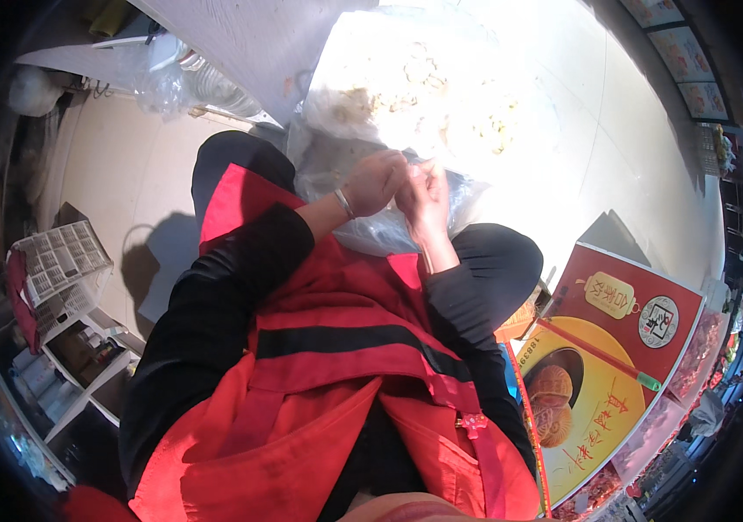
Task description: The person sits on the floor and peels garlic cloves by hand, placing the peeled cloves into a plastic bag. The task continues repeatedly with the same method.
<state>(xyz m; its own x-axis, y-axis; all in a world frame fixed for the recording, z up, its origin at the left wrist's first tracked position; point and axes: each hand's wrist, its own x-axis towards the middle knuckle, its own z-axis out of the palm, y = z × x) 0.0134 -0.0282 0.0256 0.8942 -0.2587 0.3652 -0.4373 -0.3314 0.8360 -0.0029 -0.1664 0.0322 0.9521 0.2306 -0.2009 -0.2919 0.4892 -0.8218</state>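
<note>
My left hand, a bracelet at its wrist, is closed, its fingertips meeting those of my right hand, which is pinched closed beside it. Whatever they hold is too small or hidden to make out. Just beyond them lies a large clear plastic bag with pale, crumbly stuff and yellowish bits on or in it, washed out by sunlight. Loose plastic hangs beneath my hands, between my knees.
At left stand white plastic crates; at upper left, a pale panel and hanging bags. At right, a red-and-yellow printed box has a red pencil-like stick across it. The tiled floor surrounds me.
</note>
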